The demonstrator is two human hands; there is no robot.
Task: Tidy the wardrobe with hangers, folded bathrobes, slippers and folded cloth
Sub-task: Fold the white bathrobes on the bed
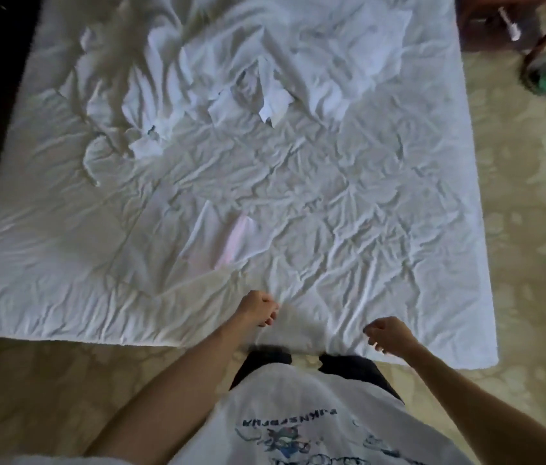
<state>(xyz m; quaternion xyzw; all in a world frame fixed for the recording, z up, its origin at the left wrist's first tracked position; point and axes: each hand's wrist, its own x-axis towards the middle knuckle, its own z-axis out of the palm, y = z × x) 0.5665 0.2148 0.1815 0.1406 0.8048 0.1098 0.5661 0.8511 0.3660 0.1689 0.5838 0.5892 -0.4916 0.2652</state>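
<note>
At bed's near edge, white cloth (298, 203), curled fingers (270, 318) of both hands just above

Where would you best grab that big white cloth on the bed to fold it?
By its near edge, from the foot of the bed: the white cloth lies spread flat, and that hem is closest. The left hand and right hand are already curled there, apparently pinching it.

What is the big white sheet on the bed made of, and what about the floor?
The white sheet looks like thin woven fabric, probably cotton: matte and full of fine creases. Both hands, left and right, seem to pinch its near edge. The floor looks like hard polished stone or tile, with a pale mottled pattern; I can't tell which.
</note>
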